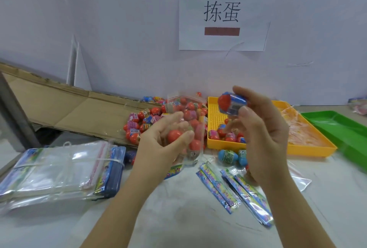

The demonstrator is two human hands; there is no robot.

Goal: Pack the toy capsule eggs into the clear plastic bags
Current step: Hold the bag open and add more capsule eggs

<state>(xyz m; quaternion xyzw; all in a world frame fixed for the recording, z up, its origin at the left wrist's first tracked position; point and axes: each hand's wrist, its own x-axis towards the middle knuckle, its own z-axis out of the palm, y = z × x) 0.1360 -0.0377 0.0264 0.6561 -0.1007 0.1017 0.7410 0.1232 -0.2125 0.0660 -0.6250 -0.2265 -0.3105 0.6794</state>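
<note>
My left hand (158,138) holds a clear plastic bag (193,109) upright above the table, with several red capsule eggs (174,135) inside it. My right hand (260,128) is raised beside the bag and grips a red and blue capsule egg (231,104) between thumb and fingers, level with the bag's mouth and to its right. A heap of loose capsule eggs (137,124) lies on the table behind the bag. Two blue eggs (228,156) rest on the table under my right hand.
A yellow tray (309,148) holds more eggs and orange strips. A green tray (341,128) stands at the far right. A bundle of empty clear bags (59,168) lies front left. Printed card strips (234,190) lie front centre. Flattened cardboard (65,109) leans behind.
</note>
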